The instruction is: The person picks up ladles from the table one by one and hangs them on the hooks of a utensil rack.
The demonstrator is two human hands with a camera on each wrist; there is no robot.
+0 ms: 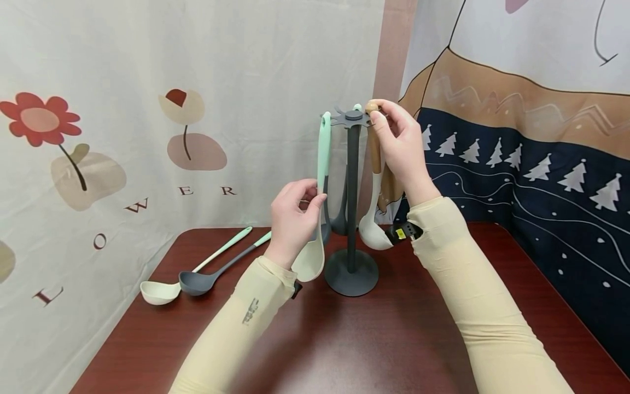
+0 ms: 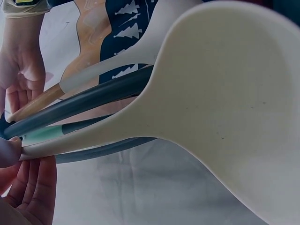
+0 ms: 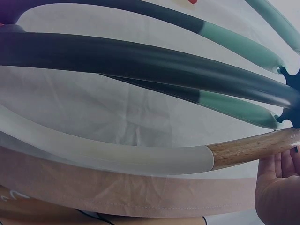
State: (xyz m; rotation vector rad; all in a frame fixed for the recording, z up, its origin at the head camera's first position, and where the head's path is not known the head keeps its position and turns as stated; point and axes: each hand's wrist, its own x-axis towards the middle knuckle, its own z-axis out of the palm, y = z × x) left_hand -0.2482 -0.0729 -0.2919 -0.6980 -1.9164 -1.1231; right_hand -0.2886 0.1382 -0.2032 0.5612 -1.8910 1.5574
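Observation:
A dark grey utensil stand (image 1: 352,191) with a hooked top rises from a round base on the table. My left hand (image 1: 295,219) pinches a cream spoon (image 1: 310,260) between thumb and fingers, just below its mint handle. The handle's top end is level with the hooks, at the stand's left. On the other side, my right hand (image 1: 403,145) pinches the top of a wooden handle (image 3: 258,147); this belongs to a white ladle (image 1: 376,235) that hangs down beside the pole. Dark grey utensils with mint handles (image 3: 241,44) hang from the stand's far side.
Left of the stand, a cream ladle (image 1: 159,293) and a dark grey ladle (image 1: 197,283), both with mint handles, lie on the reddish-brown table (image 1: 374,350). Printed curtains (image 1: 275,65) hang close behind the table, with a navy tree-patterned one (image 1: 521,202) along the right.

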